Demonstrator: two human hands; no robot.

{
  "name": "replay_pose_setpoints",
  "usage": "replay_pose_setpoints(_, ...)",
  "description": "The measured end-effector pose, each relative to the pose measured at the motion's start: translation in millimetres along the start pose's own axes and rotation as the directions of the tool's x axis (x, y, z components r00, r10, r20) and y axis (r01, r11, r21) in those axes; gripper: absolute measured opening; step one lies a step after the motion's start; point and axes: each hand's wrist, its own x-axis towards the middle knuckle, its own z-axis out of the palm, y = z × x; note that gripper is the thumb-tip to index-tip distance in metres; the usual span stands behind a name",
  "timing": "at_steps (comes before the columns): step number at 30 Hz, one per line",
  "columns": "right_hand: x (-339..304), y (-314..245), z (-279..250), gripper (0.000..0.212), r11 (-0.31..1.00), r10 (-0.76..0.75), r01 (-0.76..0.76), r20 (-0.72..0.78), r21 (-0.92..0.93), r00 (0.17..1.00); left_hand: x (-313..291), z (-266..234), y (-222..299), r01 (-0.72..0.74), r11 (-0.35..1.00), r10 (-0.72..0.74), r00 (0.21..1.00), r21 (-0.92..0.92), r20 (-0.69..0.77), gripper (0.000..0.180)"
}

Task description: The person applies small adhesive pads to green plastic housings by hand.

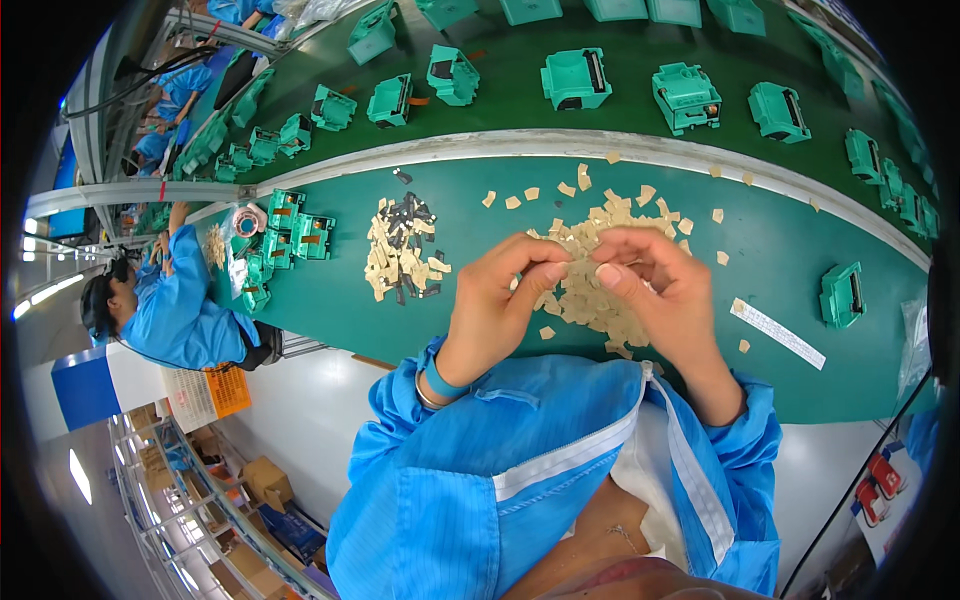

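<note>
Over a pile of small beige flat pieces [600,305], both my hands meet at the fingertips. My left hand [505,290] is closed in a pinch, thumb against forefinger. My right hand [665,285] is likewise pinched, its tips almost touching the left ones. Whatever lies between the fingertips is too small to make out. To the left of my left hand is a second heap [405,250], where beige pieces mix with small black parts. Single beige pieces lie scattered around the main pile, some up against the metal rail.
A metal rail [560,143] separates the green table [460,325] from a belt carrying several green plastic housings [577,78]. Green housings [285,235] cluster at left; another housing [842,295] stands right, near a printed paper strip [778,333]. A co-worker in blue [185,310] sits far left.
</note>
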Motion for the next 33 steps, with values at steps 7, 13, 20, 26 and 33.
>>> replay_pose_setpoints(7, 5, -7, -19, 0.014, 0.949, 0.233, -0.254, 0.129, 0.186, 0.964, 5, 13, 20, -0.246, 0.949, 0.254, 0.967, 0.199, -0.013, 0.017)
replay_pose_setpoints(13, -4, -10, -19, 0.011, 0.847, 0.312, -0.370, 0.208, 0.382, 0.927, 7, 9, 3, -0.604, 0.593, 0.642, 0.754, 0.533, 0.140, 0.021)
replay_pose_setpoints(20, -10, -6, -16, 0.008, 0.936, -0.282, 0.285, 0.045, -0.206, 0.958, 5, 15, 6, -0.581, 0.751, 0.559, 0.812, 0.314, 0.167, 0.022)
replay_pose_setpoints(26, -16, -8, -21, 0.009, 0.994, 0.066, -0.071, 0.057, 0.084, 0.996, 3, 11, 7, -0.608, 0.729, 0.635, 0.772, 0.313, 0.021, 0.025)
replay_pose_setpoints(33, -19, -16, -20, 0.008, 0.980, 0.142, -0.160, 0.146, 0.118, 0.979, 6, 15, 13, -0.695, 0.517, 0.706, 0.676, 0.500, 0.210, 0.031)
